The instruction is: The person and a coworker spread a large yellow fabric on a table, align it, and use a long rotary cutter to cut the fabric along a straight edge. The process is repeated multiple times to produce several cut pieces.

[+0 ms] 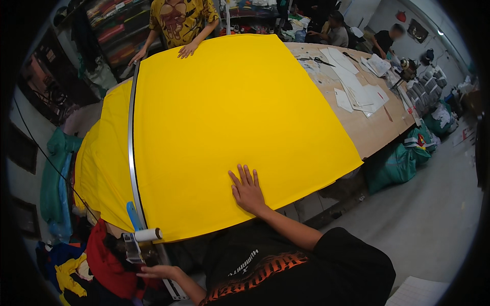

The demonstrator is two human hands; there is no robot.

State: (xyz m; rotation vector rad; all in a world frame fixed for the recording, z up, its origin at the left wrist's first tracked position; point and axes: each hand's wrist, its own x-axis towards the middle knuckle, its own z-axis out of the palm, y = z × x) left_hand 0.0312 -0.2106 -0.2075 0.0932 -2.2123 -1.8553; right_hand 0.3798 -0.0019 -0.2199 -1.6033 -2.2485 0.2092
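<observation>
A large yellow fabric sheet (245, 112) covers most of the table, with a long metal rail (132, 143) across its left side. My right hand (247, 191) rests flat on the fabric, fingers spread. At the rail's near end is a cutter carriage (131, 247) with a blue handle (134, 215) and a white cylinder (148, 234). My left hand (158, 271) is just beneath the carriage, fingers extended; whether it touches it I cannot tell. A person opposite in a yellow patterned shirt (178, 20) has one hand (188, 49) at the fabric's far edge and another by the rail.
Paper pattern pieces (352, 81) and scissors (324, 62) lie on the wooden table (383, 132) at right. Other people (383, 43) are at the back. Green sacks (393, 168) sit below the table. Red fabric (104, 260) is piled at lower left, green rolls (56, 178) behind it.
</observation>
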